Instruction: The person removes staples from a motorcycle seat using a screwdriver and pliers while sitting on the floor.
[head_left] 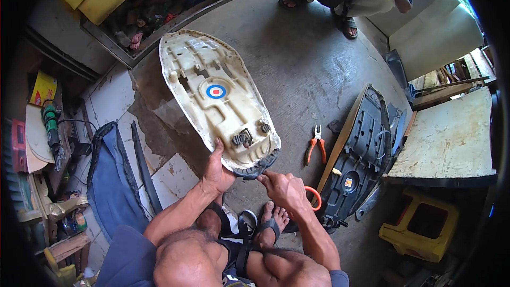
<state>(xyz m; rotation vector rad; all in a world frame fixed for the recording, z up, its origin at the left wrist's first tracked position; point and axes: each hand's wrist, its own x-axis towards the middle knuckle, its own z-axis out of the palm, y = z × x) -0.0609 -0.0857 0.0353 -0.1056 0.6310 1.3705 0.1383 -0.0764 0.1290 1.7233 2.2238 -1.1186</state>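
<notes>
Your left hand (218, 167) grips near end of white seat base (215, 98), lying upturned on floor (308, 64). Right hand (284, 188) pinches black cover strip (258, 166) at rim. Peel slowly, brace base; pliers (316, 143) lie beyond.

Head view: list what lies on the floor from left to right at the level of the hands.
Blue cover → left hand → right hand → orange-handled pliers → dark seat base leaning on its edge → yellow plastic stool.
</notes>
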